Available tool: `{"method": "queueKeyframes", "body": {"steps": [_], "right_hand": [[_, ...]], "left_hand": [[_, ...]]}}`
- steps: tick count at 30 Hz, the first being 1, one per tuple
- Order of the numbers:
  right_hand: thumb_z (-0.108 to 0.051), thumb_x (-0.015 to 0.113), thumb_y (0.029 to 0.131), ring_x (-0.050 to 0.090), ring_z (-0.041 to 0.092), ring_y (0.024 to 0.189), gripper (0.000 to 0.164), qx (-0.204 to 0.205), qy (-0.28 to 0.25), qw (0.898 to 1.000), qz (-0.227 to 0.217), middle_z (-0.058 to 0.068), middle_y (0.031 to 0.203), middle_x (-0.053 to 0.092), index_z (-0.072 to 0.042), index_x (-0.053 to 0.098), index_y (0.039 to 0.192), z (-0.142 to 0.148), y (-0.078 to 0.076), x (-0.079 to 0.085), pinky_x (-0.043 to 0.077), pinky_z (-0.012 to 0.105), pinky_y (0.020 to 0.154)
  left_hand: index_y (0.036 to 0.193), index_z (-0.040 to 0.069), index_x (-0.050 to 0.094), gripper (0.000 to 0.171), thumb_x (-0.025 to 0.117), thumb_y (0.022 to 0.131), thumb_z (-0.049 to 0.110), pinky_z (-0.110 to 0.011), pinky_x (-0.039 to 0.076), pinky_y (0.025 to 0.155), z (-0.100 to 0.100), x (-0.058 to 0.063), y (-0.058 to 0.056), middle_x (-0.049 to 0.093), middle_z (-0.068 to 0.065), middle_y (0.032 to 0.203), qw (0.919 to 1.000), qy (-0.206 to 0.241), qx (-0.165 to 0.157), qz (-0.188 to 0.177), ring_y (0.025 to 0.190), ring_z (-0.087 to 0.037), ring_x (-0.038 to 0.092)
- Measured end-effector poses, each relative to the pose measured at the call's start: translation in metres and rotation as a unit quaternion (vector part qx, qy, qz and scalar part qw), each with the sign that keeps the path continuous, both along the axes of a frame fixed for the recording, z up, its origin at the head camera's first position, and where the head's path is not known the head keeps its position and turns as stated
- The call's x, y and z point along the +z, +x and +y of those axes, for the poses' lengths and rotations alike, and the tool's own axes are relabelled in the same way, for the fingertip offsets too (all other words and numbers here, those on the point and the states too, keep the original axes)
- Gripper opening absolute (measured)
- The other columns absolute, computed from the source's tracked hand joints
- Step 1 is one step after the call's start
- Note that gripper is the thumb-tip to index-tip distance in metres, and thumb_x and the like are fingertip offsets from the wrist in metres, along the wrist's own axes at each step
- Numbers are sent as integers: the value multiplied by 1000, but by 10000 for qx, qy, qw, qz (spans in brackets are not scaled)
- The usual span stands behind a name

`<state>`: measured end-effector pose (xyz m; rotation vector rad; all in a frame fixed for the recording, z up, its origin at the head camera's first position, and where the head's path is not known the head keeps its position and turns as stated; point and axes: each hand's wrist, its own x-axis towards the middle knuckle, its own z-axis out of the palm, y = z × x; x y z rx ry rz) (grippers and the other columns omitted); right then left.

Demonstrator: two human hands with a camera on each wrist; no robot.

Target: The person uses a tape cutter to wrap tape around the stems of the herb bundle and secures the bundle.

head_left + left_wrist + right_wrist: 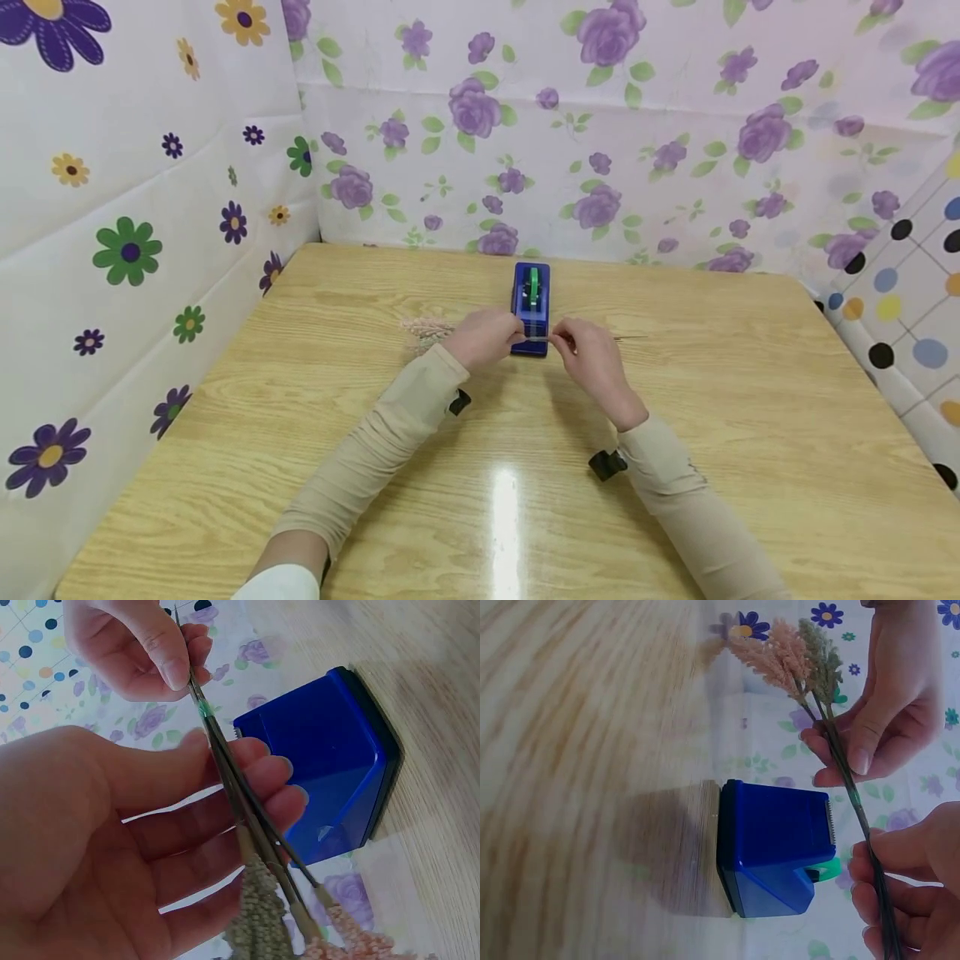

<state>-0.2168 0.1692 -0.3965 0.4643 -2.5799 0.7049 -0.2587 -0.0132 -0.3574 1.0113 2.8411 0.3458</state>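
A small bunch of dried-looking flower stems, with pink and grey-green fluffy heads [784, 656], is held level between both hands. My left hand [483, 340] pinches the stems [236, 776] between thumb and fingers on the flower-head side. Farther down the stems, my right hand [596, 358] grips them between thumb and fingers, their thin ends sticking out beyond it. Between the hands, a shiny, green-tinted band of clear tape [854, 796] lies around the stems. Just beyond, a blue tape dispenser [517, 292] stands with a green roll [534, 287] and a toothed cutting edge [830, 823].
The wooden table [360, 400] extends to both sides and in front of the hands. Flower-patterned cloth [480, 167] hangs behind its back edge and along the left. A dotted cloth [911, 308] lines the right side.
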Motion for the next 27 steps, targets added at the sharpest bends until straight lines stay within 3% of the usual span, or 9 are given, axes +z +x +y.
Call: {"method": "queueKeyframes", "body": {"steps": [5,9,13,16,21,27], "right_hand": [[-12,66,92,59,20,69,9,0,-23,9996,-285,10,79,68,-3,68,90,-1,-2,0,48,32,63],[-21,58,98,52,17,61,19,-198,57,9959,-884,6,72,61,-5,65,93,-1,-3,4,41,27,55],[-23,52,101,45,15,56,27,-322,281,9918,-1203,5,67,54,-3,64,86,2,-6,7,34,26,51],[-20,54,100,46,16,58,27,-267,382,9911,-1244,6,69,57,-2,65,83,3,-8,8,36,27,54],[-20,58,98,53,18,64,22,-283,341,9925,-1138,10,77,64,-1,67,91,4,-9,7,43,30,59],[-22,57,99,50,18,60,21,-273,259,9944,-993,8,72,60,-3,65,91,4,-12,3,39,29,54]], "left_hand": [[99,5,70,17,58,98,18,-30,52,72,0,-1,-2,71,-6,92,9998,23,113,-178,77,-16,62],[98,8,61,11,58,98,18,-28,50,68,-2,-3,-3,67,-5,91,9997,70,152,-158,75,-15,60],[101,8,59,11,58,98,18,-28,49,67,-2,-4,-5,66,-5,90,9998,124,109,-60,74,-15,60],[98,7,63,16,57,99,22,-27,47,65,-2,-4,-7,64,-3,84,9998,176,77,-22,70,-13,57],[94,4,70,29,52,101,25,-26,41,62,0,-5,-9,62,-3,75,9997,234,53,29,63,-13,49],[96,7,67,19,57,98,23,-29,51,67,1,-6,-10,70,-4,88,9993,255,239,146,72,-14,61]]}}
